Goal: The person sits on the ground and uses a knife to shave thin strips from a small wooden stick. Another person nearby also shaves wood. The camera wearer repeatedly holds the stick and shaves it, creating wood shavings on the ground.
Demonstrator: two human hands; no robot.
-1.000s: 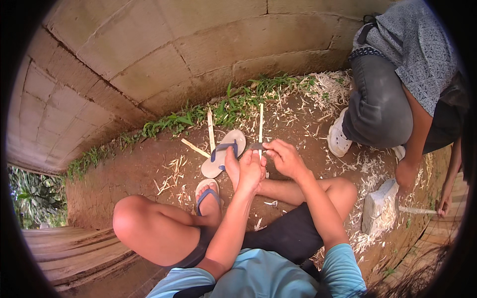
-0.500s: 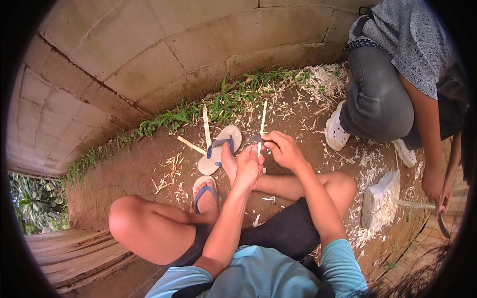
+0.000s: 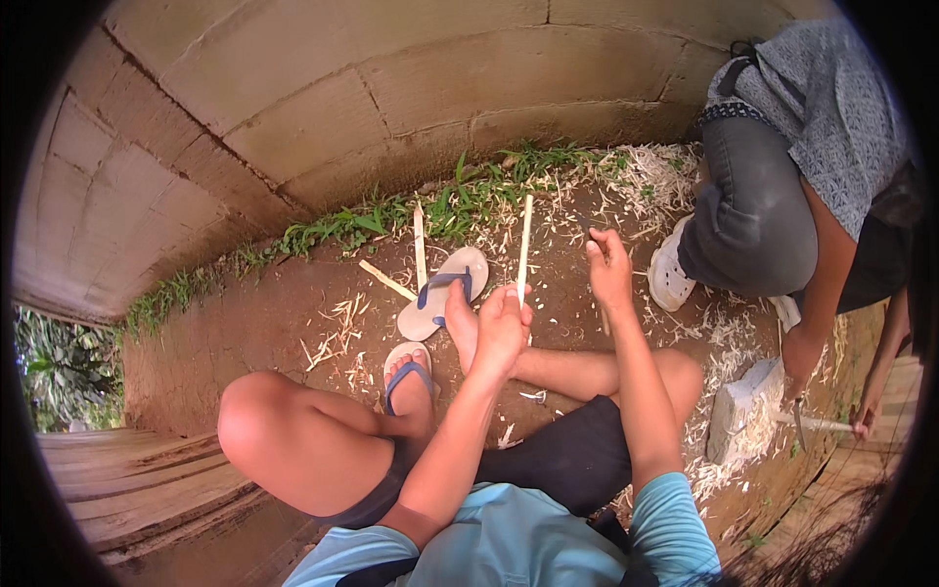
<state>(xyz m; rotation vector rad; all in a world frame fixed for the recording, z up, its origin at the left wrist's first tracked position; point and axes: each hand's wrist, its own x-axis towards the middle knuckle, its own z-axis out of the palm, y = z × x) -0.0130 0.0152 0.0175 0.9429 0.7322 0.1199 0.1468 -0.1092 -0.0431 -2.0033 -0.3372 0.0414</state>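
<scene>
My left hand is closed around the lower part of a pale wooden strip, which points away from me. To its right and apart from the strip, my right hand grips a knife. The dark tip of the knife's blade shows beyond my fingers, and its brownish handle sticks out below the hand; the rest is covered. Beyond my left hand, two more pale strips lie on the ground by a loose beige flip-flop with a blue strap.
At the right, a crouching person holds a blade and another pale strip against a whitish block. Shavings litter the brown soil. Grass edges a block wall. Wooden boards lie at the left.
My right hand and the knife have moved right and away from the strip. The strip's full upper length now shows. The other person's hands have moved apart, one nearer the block.
</scene>
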